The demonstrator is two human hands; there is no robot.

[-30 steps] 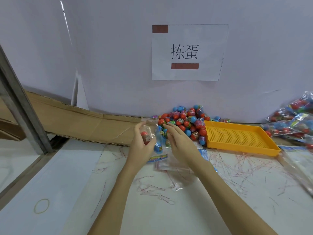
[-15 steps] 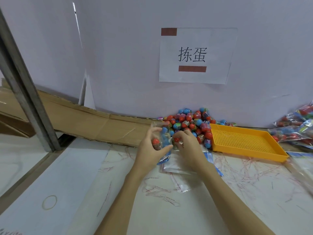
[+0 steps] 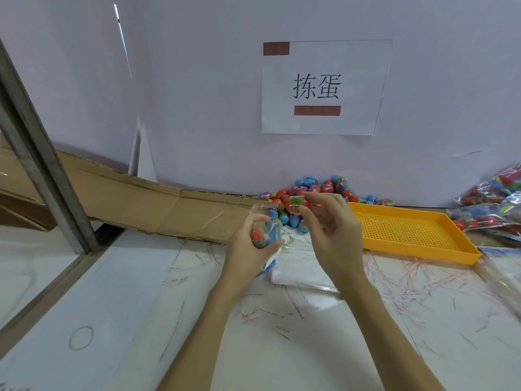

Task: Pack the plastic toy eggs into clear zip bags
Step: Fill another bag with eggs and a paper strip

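I see the left hand (image 3: 251,244) curled round a small clear zip bag (image 3: 266,221), held upright just in front of the egg pile (image 3: 315,193); a red egg (image 3: 258,237) and a blue egg (image 3: 272,231) sit inside it. The right hand (image 3: 329,235) is raised beside the bag's open mouth, its fingertips (image 3: 308,203) pinching a wrapped toy egg (image 3: 296,205) with a green and orange label. The pile lies against the white wall, directly under the paper sign (image 3: 324,87). To the right of the pile rests an orange perforated tray (image 3: 408,230), and beyond that, filled bags (image 3: 490,207) are heaped. More flat clear bags (image 3: 301,272) lie on the table (image 3: 141,292) in front of the pile, beneath my hands.
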